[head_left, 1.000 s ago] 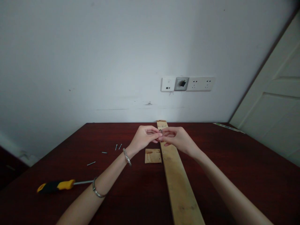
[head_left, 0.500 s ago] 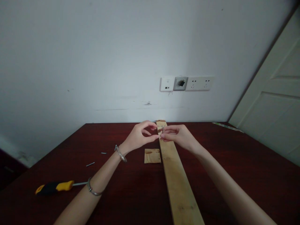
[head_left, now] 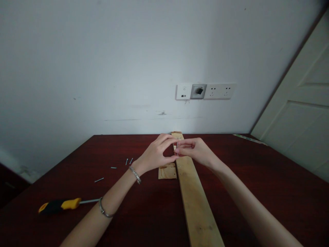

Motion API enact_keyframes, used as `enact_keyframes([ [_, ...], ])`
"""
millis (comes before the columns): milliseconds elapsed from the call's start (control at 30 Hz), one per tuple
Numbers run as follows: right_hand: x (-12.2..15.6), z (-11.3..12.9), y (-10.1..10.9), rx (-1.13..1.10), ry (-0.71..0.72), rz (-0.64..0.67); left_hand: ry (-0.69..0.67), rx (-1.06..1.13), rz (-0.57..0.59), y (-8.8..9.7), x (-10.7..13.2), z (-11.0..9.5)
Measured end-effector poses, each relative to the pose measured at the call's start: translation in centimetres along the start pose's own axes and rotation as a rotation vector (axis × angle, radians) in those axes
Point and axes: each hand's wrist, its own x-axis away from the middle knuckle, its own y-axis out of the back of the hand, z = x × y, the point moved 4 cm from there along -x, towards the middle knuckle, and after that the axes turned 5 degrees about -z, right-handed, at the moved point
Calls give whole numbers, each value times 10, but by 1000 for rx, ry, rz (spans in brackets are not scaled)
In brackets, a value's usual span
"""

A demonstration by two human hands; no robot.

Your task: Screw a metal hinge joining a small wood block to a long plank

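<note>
A long pale wooden plank [head_left: 195,199] runs from the near edge of a dark red table [head_left: 257,178] toward the wall. Over its far end my left hand [head_left: 156,154] and my right hand [head_left: 195,151] meet, fingertips pinched together around something tiny and metallic that I cannot make out. Just left of the plank, a small square wood piece [head_left: 167,171] lies flat, partly under my left hand. Two bracelets sit on my left wrist and forearm.
A yellow-and-black screwdriver [head_left: 61,204] lies at the left near my forearm. Several loose screws [head_left: 113,168] are scattered on the table's left part. Wall sockets [head_left: 205,91] sit above the table. A white door [head_left: 303,113] stands at the right.
My left hand has dipped slightly and its fingers have curled round to meet the right fingertips again. The plank, wood piece and screwdriver have stayed put.
</note>
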Motion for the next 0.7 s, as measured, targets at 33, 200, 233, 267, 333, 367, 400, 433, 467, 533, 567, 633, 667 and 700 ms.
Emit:
enact_keyframes([
  [33, 0, 0, 0, -4, -1, 0, -3, 4, -6, 0, 0, 0],
  [200, -1, -3, 1, -42, -15, 10, 10, 36, -9, 1, 1, 0],
  [233, -1, -3, 0, -54, -17, 10, 15, 42, -6, 1, 1, 1],
  [267, -1, -3, 0, -66, -21, 10, 22, 48, -2, 1, 2, 2],
  [333, -1, -2, 1, -87, -37, 12, 38, 58, 4, 1, 2, 4],
  [367, -1, -3, 1, -97, -48, 20, 46, 63, 7, 1, 2, 6],
  [400, -1, -3, 2, -110, -62, 33, 54, 69, 9, 2, 2, 7],
  [433, -1, -5, 3, -128, -76, 49, 61, 75, 11, 2, 3, 8],
  [467, -1, -6, 4, -150, -90, 69, 66, 82, 14, 2, 3, 9],
  [533, -1, -9, 5, -195, -119, 110, 71, 98, 18, 3, 2, 10],
  [567, -2, -11, 6, -213, -131, 122, 71, 105, 18, 3, 2, 10],
  [633, -2, -13, 8, -240, -149, 131, 67, 115, 18, 4, 2, 10],
  [667, -3, -14, 8, -249, -156, 128, 66, 119, 17, 4, 2, 10],
  [700, -3, -14, 9, -256, -161, 123, 66, 122, 15, 4, 2, 10],
])
